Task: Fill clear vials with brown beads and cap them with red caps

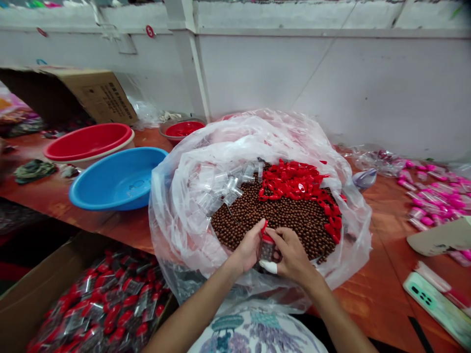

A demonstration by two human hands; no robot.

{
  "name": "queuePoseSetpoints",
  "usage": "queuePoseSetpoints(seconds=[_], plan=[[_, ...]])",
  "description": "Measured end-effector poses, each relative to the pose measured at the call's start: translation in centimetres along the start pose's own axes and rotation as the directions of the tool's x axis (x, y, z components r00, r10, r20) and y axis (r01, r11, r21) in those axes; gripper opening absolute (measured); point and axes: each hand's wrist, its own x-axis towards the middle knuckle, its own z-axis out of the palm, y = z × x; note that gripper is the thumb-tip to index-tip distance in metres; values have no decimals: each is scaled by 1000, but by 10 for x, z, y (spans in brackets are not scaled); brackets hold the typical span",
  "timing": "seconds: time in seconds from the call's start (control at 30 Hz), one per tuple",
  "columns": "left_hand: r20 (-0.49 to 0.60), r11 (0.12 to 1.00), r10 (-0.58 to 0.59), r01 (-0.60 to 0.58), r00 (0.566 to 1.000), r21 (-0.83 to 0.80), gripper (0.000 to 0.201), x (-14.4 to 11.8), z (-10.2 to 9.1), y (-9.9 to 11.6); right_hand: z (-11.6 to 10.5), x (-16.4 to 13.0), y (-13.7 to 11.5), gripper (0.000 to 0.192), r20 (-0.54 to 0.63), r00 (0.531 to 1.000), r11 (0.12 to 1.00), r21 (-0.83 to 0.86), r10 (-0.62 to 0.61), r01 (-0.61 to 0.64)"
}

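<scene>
Pinching capped vial (266, 246), both hands' (290, 255) grip closed.

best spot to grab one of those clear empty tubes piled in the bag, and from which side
Probably across its round body, coming from above. The clear tubes lie loose on their sides on the brown beads, left of the red caps, so the body is the exposed part. Both hands are busy: left hand and right hand hold a small filled tube.

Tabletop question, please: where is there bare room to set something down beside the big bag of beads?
Bare table lies right of the plastic bag, before the green phone. A narrower strip runs below the blue basin. Crowded: pink pieces far right, red basin behind.
</scene>
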Motion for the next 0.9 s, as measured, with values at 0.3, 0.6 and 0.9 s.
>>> queuePoseSetpoints(seconds=[0.3,0.6,0.9], plan=[[-106,996,39,-30,994,88,34,0,-1,-9,0,-4,-3,72,-65,997,999,-33,40,-42],[-94,972,224,-215,970,96,24,1,7,-22,-7,0,2,63,31,997,991,-106,-73,75],[-175,968,210,-180,962,176,44,6,4,-31,-11,0,8,60,44,992,985,-119,-120,125]])
